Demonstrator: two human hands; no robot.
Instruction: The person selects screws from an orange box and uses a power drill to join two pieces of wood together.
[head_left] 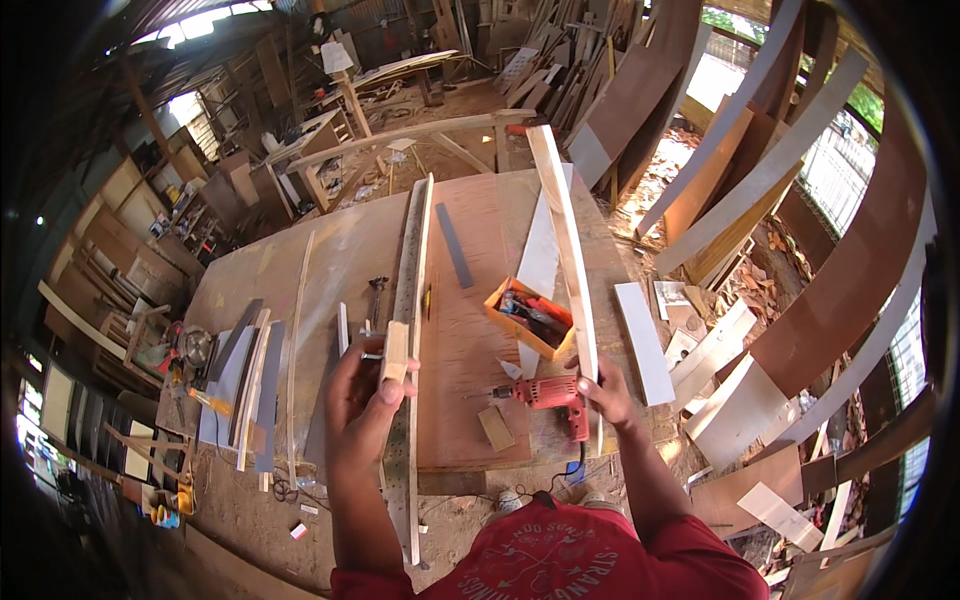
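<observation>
My left hand [362, 395] grips a small pale wooden block [395, 352], held against a long narrow wooden strip [417, 300] that runs away from me across the plywood worktable [330, 250]. My right hand [603, 388] holds the near end of a long pale plank [565, 240] that lies lengthwise on the table's right side. A red electric drill [548, 393] lies on the table just left of my right hand, its bit pointing left. An orange box [530, 316] of small tools sits between the strip and the plank.
A dark flat bar [453, 245] and a hammer [376, 295] lie on the table. Thin slats and grey panels [250, 375] are piled at its left end. Offcuts and boards [720, 370] litter the floor at right; curved planks [840, 270] lean beyond.
</observation>
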